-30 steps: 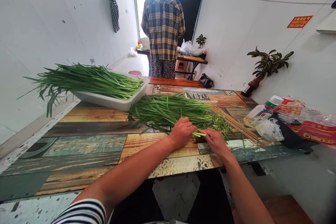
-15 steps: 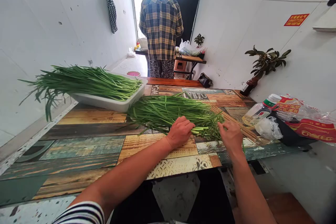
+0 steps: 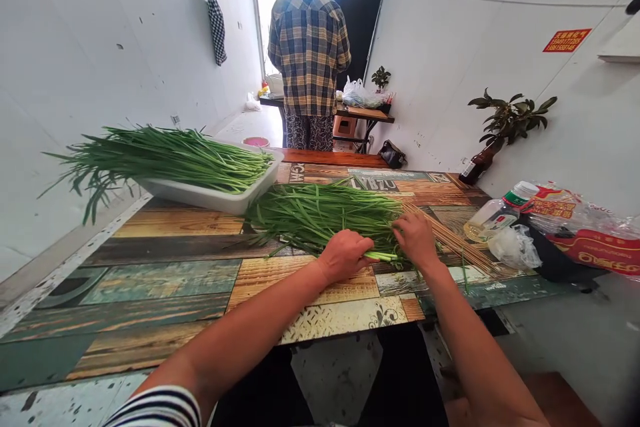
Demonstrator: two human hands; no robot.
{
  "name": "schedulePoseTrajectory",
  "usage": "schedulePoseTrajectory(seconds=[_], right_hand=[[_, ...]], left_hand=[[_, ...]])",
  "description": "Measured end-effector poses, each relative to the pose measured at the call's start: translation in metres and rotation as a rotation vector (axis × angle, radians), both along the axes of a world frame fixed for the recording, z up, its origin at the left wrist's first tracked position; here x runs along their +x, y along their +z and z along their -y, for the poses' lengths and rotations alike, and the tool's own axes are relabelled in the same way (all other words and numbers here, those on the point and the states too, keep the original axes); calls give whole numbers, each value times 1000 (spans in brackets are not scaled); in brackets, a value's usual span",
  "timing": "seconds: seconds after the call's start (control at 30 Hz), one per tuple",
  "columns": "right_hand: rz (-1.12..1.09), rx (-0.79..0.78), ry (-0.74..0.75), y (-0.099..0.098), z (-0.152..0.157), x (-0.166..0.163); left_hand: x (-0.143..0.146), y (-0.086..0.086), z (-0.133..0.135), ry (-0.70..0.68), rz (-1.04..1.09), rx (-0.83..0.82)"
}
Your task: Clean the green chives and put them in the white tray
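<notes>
My left hand [image 3: 346, 255] is closed around a small bunch of garlic chives, whose pale stem ends [image 3: 383, 256] stick out to the right. My right hand [image 3: 416, 240] is just beyond those ends, its fingers bent in a pinch at the stems along the pile's right side. Part of what the fingertips grip is hidden. The loose pile of garlic chives [image 3: 320, 210] lies flat on the table behind both hands. To the left, a white plastic tub [image 3: 210, 197] holds a thick heap of garlic chives [image 3: 175, 157], leaves hanging over its left end.
Thin wooden skewers [image 3: 457, 243] lie right of the pile on the wood-patterned table [image 3: 165, 287]. Farther right are a plastic bottle [image 3: 500, 210], a crumpled clear bag [image 3: 515, 247] and red packaging [image 3: 590, 247]. A brown bottle [image 3: 477, 163] holds a plant. A person in plaid [image 3: 310, 47] stands beyond.
My right hand has moved left and slightly away from me, from the pile's right edge onto the stems. My left hand keeps its hold on the bunch nearly in place.
</notes>
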State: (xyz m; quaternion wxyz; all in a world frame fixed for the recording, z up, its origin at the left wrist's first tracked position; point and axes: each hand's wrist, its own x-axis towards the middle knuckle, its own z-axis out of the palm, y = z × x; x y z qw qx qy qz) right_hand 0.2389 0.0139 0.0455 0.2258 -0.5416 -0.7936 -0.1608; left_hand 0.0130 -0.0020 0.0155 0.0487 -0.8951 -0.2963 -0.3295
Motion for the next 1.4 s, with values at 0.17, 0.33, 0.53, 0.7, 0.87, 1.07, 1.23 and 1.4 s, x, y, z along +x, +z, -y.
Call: schedulePoseTrajectory(seconds=[0.17,0.33,0.53,0.7,0.87,1.07,1.23,1.4], right_hand=[[-220,-115,184,-5,16,5],[-121,-263,143,-14,36,15],[-252,-431,182,14,62,16],[-517,-579,335,28,60,10],[-489,-323,49,13,36,-2],[-303,-171,127,0,23,-10],[-420,-57,305,17,50,-26],[-572,-2,304,18,67,-38]], left_hand=[[1,-2,1,55,227,38],[1,-7,-2,112,438,-37],[-1,-6,-2,124,561,-149],[0,-12,-4,139,547,-141],[0,-16,-7,128,518,-70],[0,-4,-5,127,361,-29],[-1,4,-2,162,277,53],[1,1,-4,42,163,5]])
